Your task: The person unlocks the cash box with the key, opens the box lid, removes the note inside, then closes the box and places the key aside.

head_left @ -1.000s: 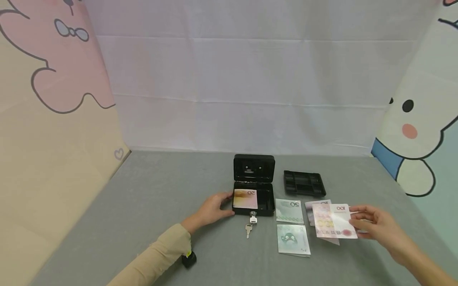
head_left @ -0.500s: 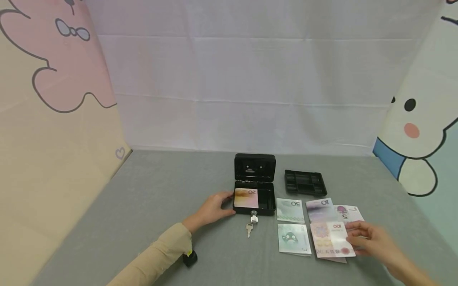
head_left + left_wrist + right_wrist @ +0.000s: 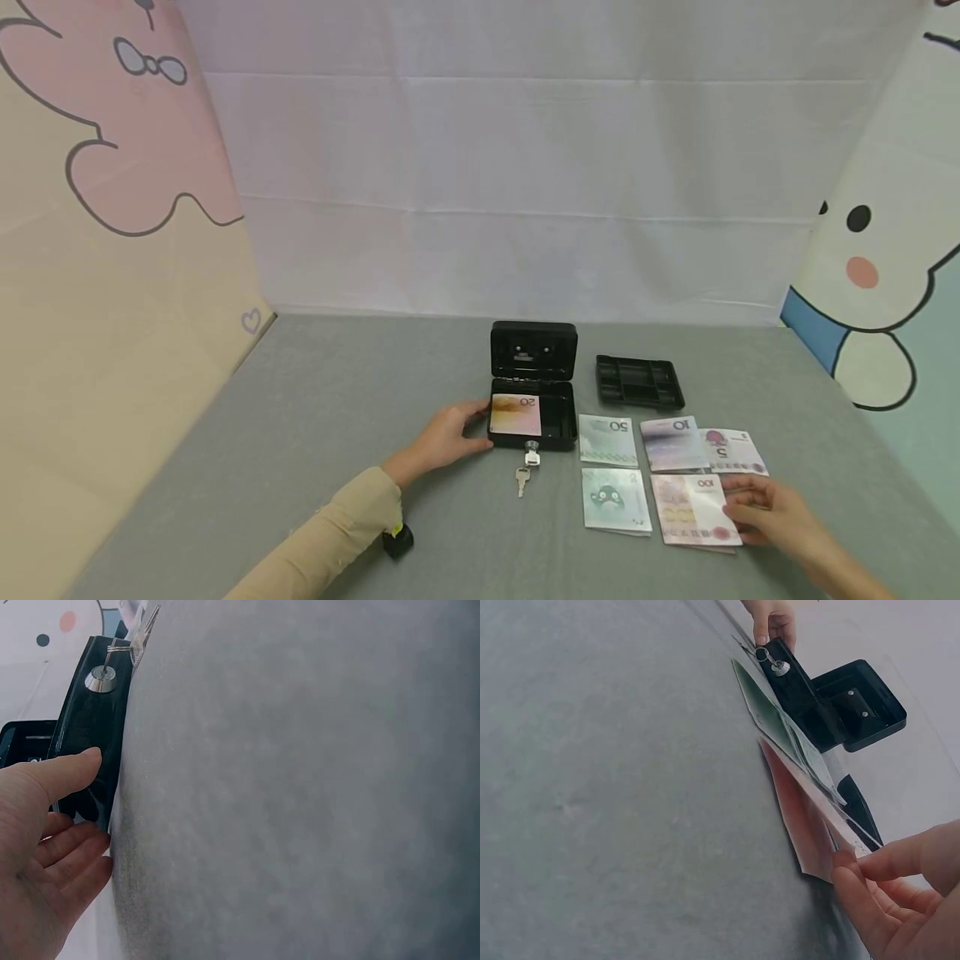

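Left fingers [image 3: 75, 841], apart, touch the box [image 3: 557, 418] holding a 20 note [image 3: 515, 415]; right fingers [image 3: 746, 497] pinch a 100 note [image 3: 692, 508].

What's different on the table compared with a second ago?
The right hand has drawn the 100 note toward the person and still pinches its right edge. The 10 note, partly hidden before, and the 5 note, out of sight before, now show. The left hand stays at the left side of the black cash box; the 20 note inside, keys and black tray look unmoved.
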`<state>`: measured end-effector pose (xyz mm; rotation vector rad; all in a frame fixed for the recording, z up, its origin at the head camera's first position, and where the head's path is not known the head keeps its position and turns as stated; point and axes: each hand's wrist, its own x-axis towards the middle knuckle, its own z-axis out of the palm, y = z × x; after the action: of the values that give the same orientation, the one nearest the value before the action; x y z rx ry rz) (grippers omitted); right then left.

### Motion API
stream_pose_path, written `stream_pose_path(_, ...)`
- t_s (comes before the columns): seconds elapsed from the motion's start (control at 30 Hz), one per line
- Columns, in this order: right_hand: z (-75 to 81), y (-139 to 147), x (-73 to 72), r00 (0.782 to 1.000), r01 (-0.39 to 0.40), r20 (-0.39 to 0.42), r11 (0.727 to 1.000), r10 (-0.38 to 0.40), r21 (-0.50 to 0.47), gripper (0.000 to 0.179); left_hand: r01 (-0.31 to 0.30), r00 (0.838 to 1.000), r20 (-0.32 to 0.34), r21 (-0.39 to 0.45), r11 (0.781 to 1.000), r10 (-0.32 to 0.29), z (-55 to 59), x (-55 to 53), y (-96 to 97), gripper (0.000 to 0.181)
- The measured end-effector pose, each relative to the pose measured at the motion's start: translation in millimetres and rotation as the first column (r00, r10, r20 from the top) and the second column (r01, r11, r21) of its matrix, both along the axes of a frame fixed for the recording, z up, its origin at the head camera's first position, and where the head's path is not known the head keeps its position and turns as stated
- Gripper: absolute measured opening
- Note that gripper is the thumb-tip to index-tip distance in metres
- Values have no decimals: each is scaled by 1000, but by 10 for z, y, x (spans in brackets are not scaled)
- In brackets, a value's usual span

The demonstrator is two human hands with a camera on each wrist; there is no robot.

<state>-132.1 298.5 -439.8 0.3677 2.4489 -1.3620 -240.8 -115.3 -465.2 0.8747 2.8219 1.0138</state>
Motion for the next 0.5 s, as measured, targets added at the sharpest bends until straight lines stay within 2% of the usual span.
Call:
stream_pose_path(0.3, -52, 17, 1, 1000, 20, -8, 999, -19, 25, 44, -3, 1000, 8, -3, 1000, 3, 14, 0, 2, 59)
stream_pose_path(0.5, 19, 92, -12, 1000, 3, -14, 998, -2, 68, 49, -16, 999, 27, -16, 1000, 17, 35, 14, 10, 59)
